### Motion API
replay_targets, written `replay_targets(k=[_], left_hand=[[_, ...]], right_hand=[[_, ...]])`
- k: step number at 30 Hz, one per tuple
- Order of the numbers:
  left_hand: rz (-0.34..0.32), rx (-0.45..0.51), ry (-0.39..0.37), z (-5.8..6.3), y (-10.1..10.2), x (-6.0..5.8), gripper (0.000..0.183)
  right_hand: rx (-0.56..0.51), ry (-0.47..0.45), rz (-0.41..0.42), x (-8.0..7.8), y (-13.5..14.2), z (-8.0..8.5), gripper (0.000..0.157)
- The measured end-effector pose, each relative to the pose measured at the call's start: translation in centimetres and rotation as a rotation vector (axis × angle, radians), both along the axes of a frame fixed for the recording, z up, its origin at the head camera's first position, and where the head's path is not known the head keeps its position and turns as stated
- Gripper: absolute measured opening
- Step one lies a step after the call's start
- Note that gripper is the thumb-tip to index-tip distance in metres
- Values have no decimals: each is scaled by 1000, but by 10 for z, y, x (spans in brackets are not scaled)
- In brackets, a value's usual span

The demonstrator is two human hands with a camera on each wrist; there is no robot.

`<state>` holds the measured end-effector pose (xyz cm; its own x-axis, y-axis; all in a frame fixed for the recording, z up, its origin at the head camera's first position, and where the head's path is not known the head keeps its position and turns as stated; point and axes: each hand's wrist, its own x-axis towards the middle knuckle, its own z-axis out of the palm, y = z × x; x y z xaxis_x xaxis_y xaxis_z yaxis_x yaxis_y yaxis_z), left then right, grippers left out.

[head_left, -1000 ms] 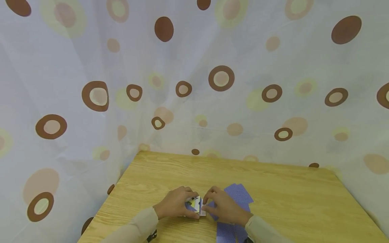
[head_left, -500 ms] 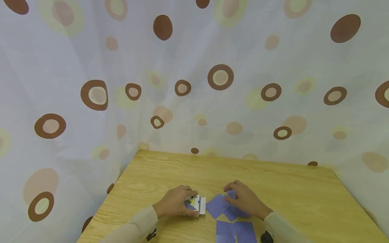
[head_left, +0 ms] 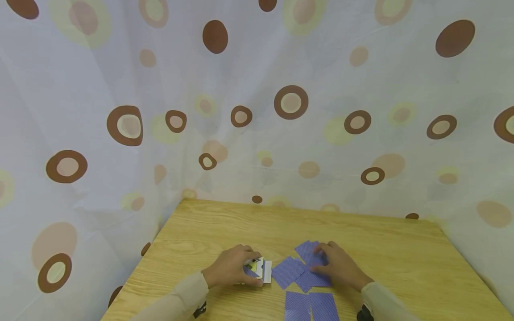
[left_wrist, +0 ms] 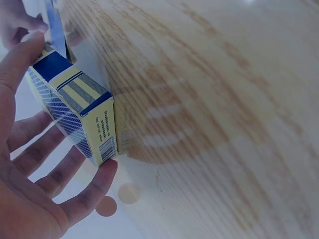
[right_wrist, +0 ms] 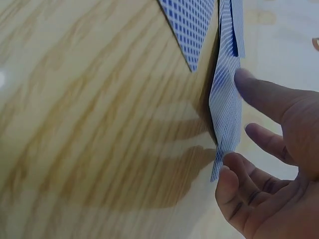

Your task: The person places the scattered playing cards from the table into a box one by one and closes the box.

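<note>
My left hand (head_left: 229,268) grips a small playing card box (head_left: 252,269) between thumb and fingers on the table. Its white flap (head_left: 267,272) sticks out toward the right. The left wrist view shows the blue and cream sides of the box (left_wrist: 75,92), with a barcode near the little finger. To the right lie several blue-patterned playing cards (head_left: 287,273), backs up and overlapping. Over the right edge of this spread is my right hand (head_left: 340,268), thumb and fingers loosely bent. In the right wrist view its fingertips are right at the cards (right_wrist: 227,99).
Two more cards, a left one (head_left: 297,306) and a right one (head_left: 323,306), lie side by side nearer the front. The wooden table (head_left: 225,218) ends at a dotted curtain (head_left: 257,142) behind and on both sides.
My right hand has left the mouth of the card box and moved right, over the spread of cards, uncovering more of them. The left hand stays on the box.
</note>
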<state>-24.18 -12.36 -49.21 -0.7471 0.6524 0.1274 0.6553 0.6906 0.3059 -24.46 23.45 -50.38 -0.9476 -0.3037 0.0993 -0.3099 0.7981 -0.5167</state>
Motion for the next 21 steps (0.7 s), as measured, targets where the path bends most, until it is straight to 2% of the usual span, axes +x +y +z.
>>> replay_targets(k=[5,9,12,17,21], left_hand=[[-1,3,-6,2,0,1,79],[0,1,-6,0,0,1,79],[3,0,-5,-2,0,0,79],[2,5,1,-3,-1,-1,80],[-1,7,2,-4,-2,-2,79]], right_hand=[[-7,-83,-16,1,5,1,69],[-14,-112,-9,1,8,2,80],[-17,-119,-2,0,12,2,79],[-13,-118,52,-3,19,3,66],[6,-134,131,-1,25,5,71]])
